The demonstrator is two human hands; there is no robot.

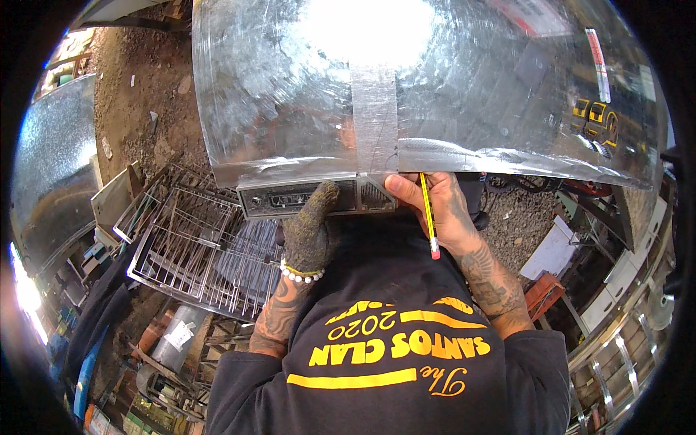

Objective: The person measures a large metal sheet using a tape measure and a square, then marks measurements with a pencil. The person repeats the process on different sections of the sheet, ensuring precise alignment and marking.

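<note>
A large try square lies at the near edge of a shiny metal sheet (275,94). Its dark slotted stock (341,197) sits along that edge, and its wide steel blade (375,116) runs away from me across the sheet. My left hand (313,228), in a dark knit glove, is closed on the stock with the thumb on top. My right hand (446,206) is bare and holds a yellow and black pencil (428,214), its pink eraser toward me. The right thumb presses near the square's corner; the other fingertips are hidden under the sheet.
A yellow and black tape measure (596,122) and a narrow red and white item (598,65) lie on the sheet's right side. Wire racks (196,239) stand at left, beside another metal sheet (54,163). An orange-red metal piece (545,296) is at right.
</note>
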